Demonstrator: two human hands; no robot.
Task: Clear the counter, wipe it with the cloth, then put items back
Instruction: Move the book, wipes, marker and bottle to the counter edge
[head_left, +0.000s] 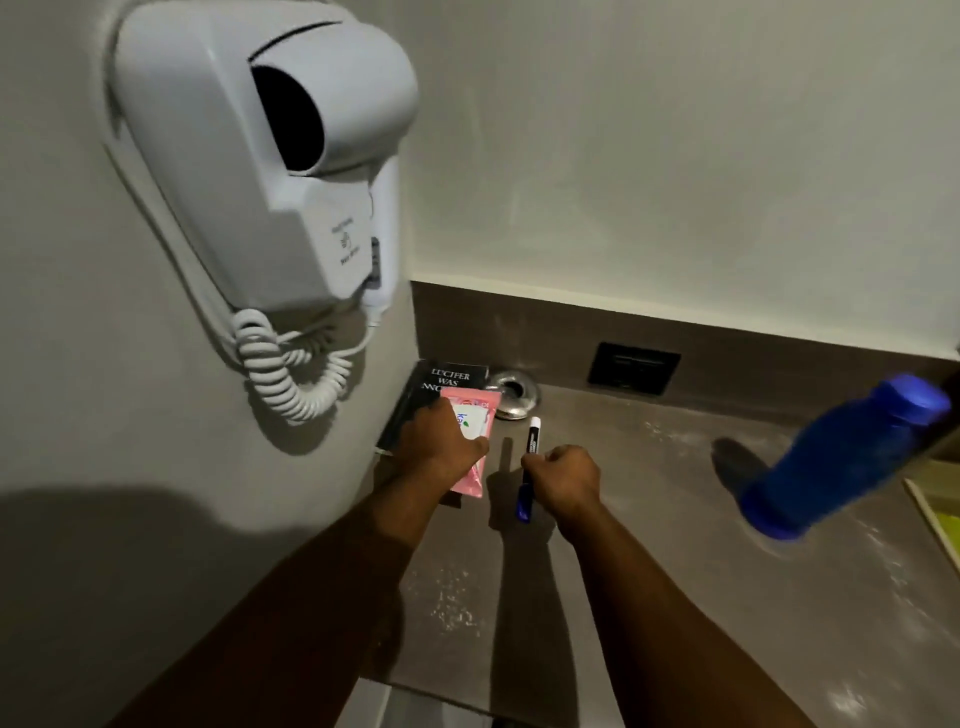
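Note:
A black book (445, 382) with white lettering lies in the counter's back left corner. On it rests a pink packet (475, 441), and my left hand (439, 444) is closed on the packet's lower part. My right hand (566, 475) grips a black marker (531, 462) with a white cap and blue end, held just above the brown counter (649, 519). A blue bottle (847, 457) stands at the right. White powdery specks dust the counter near its front. No cloth is in view.
A white wall-mounted hair dryer (260, 171) with a coiled cord hangs on the left wall above the book. A round metal fitting (511, 397) sits behind the marker. A dark socket plate (634, 368) is in the backsplash. A yellow-green tray edge (937, 506) shows at far right.

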